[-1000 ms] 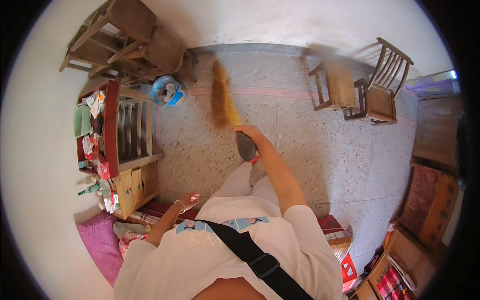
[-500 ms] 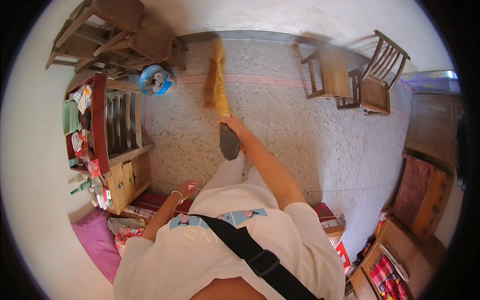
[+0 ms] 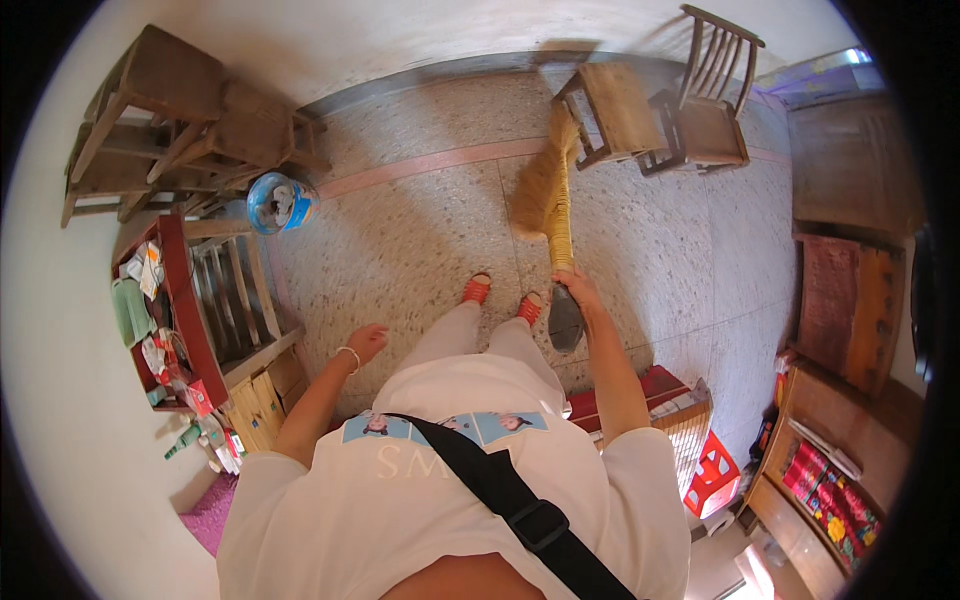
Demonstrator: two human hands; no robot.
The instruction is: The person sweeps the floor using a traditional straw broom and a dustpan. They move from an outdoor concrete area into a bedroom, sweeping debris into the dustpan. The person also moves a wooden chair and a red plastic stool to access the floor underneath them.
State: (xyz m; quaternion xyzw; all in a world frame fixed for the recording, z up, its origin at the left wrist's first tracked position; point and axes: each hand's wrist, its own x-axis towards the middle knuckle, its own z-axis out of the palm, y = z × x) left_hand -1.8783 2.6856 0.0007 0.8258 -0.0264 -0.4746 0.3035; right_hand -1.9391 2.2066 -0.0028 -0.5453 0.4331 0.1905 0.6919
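My right hand is closed round the bound yellow handle of a straw broom. A dark grey sleeve covers the butt end of the broom, below my grip. The tan bristles fan out on the far side, near a small wooden stool. My left hand, with a pale bracelet at the wrist, hangs in the air beside my left leg. Its fingers are loosely bent and hold nothing. Below are my feet in red sandals on the speckled floor.
A blue bucket with rubbish stands far left by stacked wooden stools. Along the left is a cluttered red-brown tabletop. A slatted-back chair stands far right; a wooden cabinet and a red plastic stool are nearer.
The broom in my right hand has swung to the right, and its bristles are now beside the wooden stool. My view has turned, and both red sandals have come into sight.
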